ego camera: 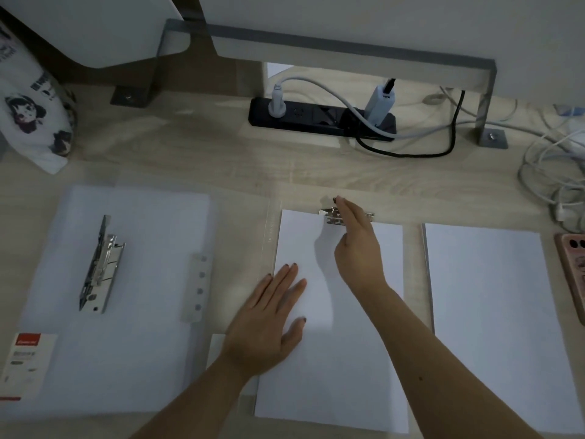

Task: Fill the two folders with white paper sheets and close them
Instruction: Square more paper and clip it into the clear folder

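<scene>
A power strip (316,120) is seen behind, a phone (573,274) at right. White sheets (342,359) in the centre folder (273,236) are pressed by the flat, straight-fingered left hand (269,324); the clip (329,217) is touched by straight fingers of the right hand (357,248). The red label (27,340) cannot be read.

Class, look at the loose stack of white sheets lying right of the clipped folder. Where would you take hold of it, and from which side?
Probably its left long edge: the stack of white sheets lies flat, so a thumb goes on top and fingers slide beneath. Come from the bare strip of desk on its left; the phone crowds the right edge.
</scene>
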`<action>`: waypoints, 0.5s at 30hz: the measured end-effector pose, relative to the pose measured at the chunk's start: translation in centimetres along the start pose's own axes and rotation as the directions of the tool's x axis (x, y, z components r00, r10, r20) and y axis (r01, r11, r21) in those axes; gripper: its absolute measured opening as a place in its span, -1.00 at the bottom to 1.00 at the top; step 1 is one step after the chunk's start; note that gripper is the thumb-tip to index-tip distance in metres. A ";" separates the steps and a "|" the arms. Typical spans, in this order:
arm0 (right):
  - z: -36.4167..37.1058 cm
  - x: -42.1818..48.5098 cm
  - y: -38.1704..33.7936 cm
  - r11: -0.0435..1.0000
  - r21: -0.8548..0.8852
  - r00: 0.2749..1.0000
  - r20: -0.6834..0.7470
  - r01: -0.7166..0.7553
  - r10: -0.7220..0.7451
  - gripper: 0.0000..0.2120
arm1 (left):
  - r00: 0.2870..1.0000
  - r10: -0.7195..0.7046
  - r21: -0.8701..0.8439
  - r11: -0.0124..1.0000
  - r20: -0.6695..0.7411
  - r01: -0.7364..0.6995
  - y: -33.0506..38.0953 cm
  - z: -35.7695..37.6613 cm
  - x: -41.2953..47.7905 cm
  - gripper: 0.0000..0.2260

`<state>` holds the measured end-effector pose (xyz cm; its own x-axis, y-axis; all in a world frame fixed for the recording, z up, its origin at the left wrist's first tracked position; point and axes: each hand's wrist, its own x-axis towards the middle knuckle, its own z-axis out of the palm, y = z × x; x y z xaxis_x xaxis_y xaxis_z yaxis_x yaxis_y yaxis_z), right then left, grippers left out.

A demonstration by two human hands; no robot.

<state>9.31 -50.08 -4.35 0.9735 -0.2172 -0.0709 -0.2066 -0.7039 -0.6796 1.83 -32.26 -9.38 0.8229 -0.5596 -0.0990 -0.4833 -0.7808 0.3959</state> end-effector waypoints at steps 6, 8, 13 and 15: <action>0.6 0.8 0.0 0.932 -0.336 0.983 0.163 0.134 -0.082 -0.35 | 1.000 0.002 0.015 1.000 -0.007 -0.002 -0.1 0.1 0.1 -0.49; 0.5 0.7 0.0 0.918 -0.370 0.978 0.197 0.142 -0.072 -0.34 | 1.000 -0.001 0.023 1.000 -0.009 0.001 -0.1 0.1 0.1 -0.49; 0.0 0.6 -0.4 0.869 -0.455 0.958 0.279 0.194 -0.068 -0.37 | 1.000 0.001 0.011 1.000 -0.003 -0.001 0.1 0.0 0.0 -0.50; 0.0 0.7 -0.6 0.855 -0.475 0.953 0.296 0.206 -0.066 -0.38 | 1.000 0.000 0.003 1.000 -0.005 0.000 0.1 -0.1 0.0 -0.50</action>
<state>10.10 -49.87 -4.00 0.9702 0.0392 -0.2390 -0.0221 -0.9683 -0.2487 1.84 -32.32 -9.23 0.8242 -0.5582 -0.0949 -0.4841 -0.7817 0.3932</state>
